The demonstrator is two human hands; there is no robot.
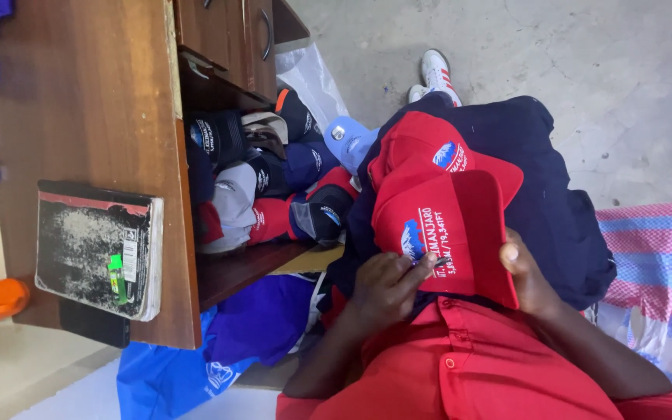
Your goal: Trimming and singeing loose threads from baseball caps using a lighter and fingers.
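Over the person's lap, a red cap [445, 225] with white embroidered lettering lies on a stack of other red caps and a dark navy garment [561, 202]. The left hand [386, 288] rests on the cap's front panel, fingers curled and pressed together beside the embroidery, seemingly pinching something small and dark that is too small to tell. The right hand [526, 276] grips the edge of the cap's brim, thumb on top. Beside the lap, a wooden worktop [87, 101] carries a worn black book [99, 249], and its open lower compartment is stuffed with caps [266, 187] in black, grey, red and blue. A blue bag [196, 365] lies below.
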